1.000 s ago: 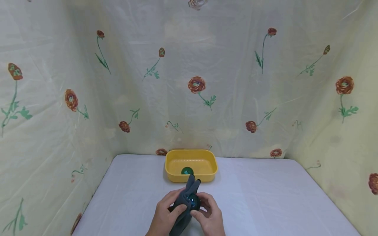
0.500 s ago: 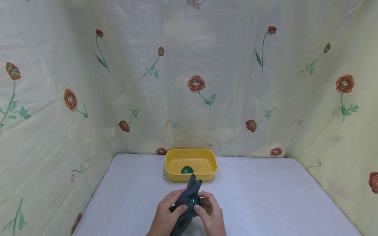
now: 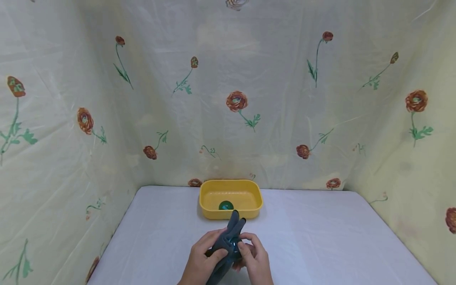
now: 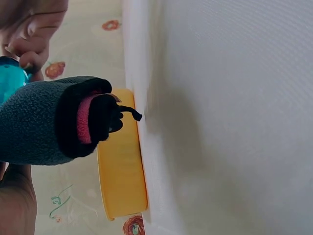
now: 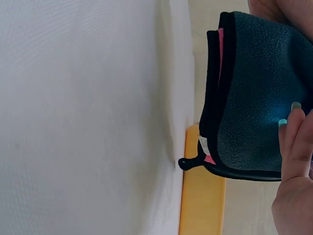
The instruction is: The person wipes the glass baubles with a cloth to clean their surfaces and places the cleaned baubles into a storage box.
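Observation:
A dark grey-blue cloth (image 3: 221, 264) with black edging, a hanging loop and a pink inner side is bunched above the table. My left hand (image 3: 204, 255) grips it, thumb on top. A shiny blue-green ball (image 3: 235, 247) lies against the cloth between my hands. My right hand (image 3: 254, 257) holds the ball from the right, its thumb on the near surface and fingers around the far side. In the left wrist view the ball (image 4: 11, 81) shows beside the cloth (image 4: 36, 122). Much of the ball is covered by cloth and fingers.
A yellow rectangular tub (image 3: 249, 213) stands at the back of the white-covered table (image 3: 320, 237), with a green ball (image 3: 226, 205) inside. Flower-printed curtains (image 3: 278, 118) enclose the back and both sides.
The right thumb has shifted upward over the ball, and its fingers have moved around it. The cloth has turned slightly, its top corners leaning further right. The left hand keeps its grip.

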A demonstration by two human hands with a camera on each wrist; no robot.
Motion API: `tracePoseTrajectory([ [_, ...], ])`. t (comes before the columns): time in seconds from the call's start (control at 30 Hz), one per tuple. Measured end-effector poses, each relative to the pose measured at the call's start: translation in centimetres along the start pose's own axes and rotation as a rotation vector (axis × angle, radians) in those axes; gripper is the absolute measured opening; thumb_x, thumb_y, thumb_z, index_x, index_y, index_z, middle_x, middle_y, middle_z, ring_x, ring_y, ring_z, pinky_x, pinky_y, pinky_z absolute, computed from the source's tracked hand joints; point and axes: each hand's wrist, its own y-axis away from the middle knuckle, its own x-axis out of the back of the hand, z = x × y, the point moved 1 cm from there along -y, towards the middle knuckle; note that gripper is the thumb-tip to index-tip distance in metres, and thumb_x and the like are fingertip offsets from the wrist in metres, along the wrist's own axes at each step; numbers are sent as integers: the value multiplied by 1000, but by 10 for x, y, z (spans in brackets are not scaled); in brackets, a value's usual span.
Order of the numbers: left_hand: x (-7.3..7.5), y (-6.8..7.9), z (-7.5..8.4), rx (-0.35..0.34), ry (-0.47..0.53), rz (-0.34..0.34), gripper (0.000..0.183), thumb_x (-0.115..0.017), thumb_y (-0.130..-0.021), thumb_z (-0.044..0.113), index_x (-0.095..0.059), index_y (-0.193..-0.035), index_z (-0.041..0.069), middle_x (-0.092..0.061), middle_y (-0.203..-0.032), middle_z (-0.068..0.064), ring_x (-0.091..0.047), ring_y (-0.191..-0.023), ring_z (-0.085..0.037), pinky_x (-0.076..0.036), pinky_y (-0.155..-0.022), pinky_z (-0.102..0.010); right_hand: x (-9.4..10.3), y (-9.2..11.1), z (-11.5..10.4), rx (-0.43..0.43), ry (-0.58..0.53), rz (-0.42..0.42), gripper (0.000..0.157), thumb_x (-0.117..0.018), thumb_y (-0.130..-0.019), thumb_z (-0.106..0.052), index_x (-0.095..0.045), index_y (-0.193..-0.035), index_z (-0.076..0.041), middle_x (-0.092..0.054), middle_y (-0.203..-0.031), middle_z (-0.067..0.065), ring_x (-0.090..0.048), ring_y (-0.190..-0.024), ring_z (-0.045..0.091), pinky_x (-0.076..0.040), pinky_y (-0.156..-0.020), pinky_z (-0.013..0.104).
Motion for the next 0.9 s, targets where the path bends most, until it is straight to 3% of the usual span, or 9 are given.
tracePoseTrajectory([
  [0.27, 0, -1, -5, 25, 2, 5, 46, -67, -91, 46, -58, -134, 38, -61, -135, 6, -58, -127, -21, -57, -99, -29, -4, 5, -3, 45, -12, 51, 62, -65, -94, -41, -43, -138, -3, -70, -109, 16, -69, -85, 21, -61, -75, 34],
  [0.63, 1, -2, -8, 55, -11, 31, 46, -67, -90, 50, -58, -134, 39, -60, -135, 5, -58, -127, -23, -57, -100, -41, -8, 4, -3, 97, 46, 77, 69, -77, -84, -37, -46, -139, -8, -59, -135, 14, -61, -116, 23, -57, -93, 26],
  [0.9, 2, -2, -6, 49, 1, 25, 50, -66, -89, 53, -58, -136, 36, -60, -136, 4, -57, -127, -23, -58, -98, -37, -10, 4, -4, 116, 59, 82, 67, -83, -78, -14, -50, -136, -11, -55, -138, 9, -55, -121, 27, -57, -96, 29],
])
